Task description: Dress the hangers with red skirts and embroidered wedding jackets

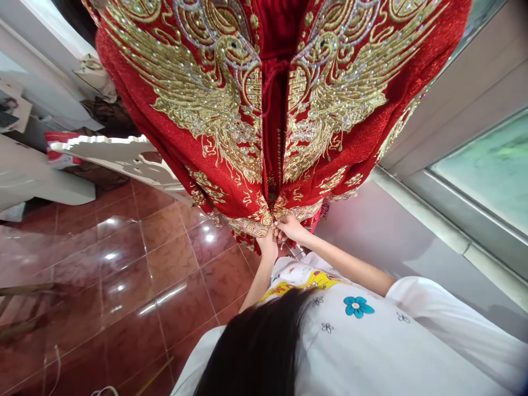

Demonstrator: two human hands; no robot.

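A red jacket with gold bird embroidery and beads hangs in front of me, its front parted down the middle. At the bottom of that opening both hands meet on the patterned hem. My left hand grips the hem's edge from the left with its fingers closed. Beside it, touching, my right hand pinches at the same edge with bent fingers. Whether anything small lies between the fingertips is too small to tell. A dark red cord is tied across the opening higher up.
White cut-out panel stands left of the jacket. A framed glass door and a pale wall lie close on the right. Glossy red floor tiles spread at lower left. Long dark hair hangs at the bottom.
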